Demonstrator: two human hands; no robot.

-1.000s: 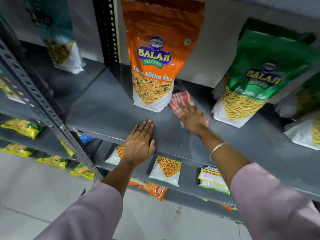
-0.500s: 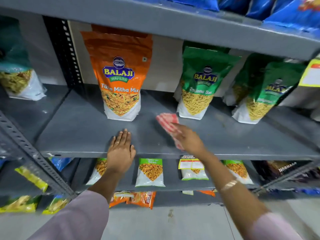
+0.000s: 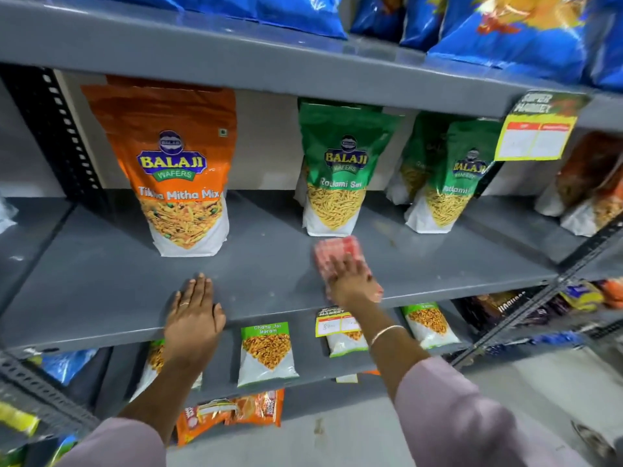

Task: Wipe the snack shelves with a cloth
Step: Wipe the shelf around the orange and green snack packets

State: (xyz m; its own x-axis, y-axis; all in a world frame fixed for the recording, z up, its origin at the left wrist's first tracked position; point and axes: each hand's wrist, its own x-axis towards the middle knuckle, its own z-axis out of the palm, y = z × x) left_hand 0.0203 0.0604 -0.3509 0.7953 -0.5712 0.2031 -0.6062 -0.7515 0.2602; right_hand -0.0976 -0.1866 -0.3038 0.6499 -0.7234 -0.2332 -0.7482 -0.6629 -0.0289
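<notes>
A grey metal shelf (image 3: 101, 281) runs across the middle of the view. My right hand (image 3: 350, 281) presses a red-and-white checked cloth (image 3: 333, 252) flat on it, just in front of a green snack bag (image 3: 337, 173). The hand covers the cloth's near part. My left hand (image 3: 194, 315) lies flat, fingers together, on the shelf's front edge, below a large orange snack bag (image 3: 175, 170). It holds nothing.
More green bags (image 3: 451, 183) and orange bags (image 3: 586, 187) stand to the right. Blue bags (image 3: 505, 32) fill the shelf above, which carries a yellow price tag (image 3: 536, 136). Small packets (image 3: 266, 352) sit on lower shelves. A perforated upright (image 3: 57, 129) stands at the left.
My right hand has slid the cloth to the right, from beside the orange bag to in front of the green one. The view has tilted up and right. My left hand stays put.
</notes>
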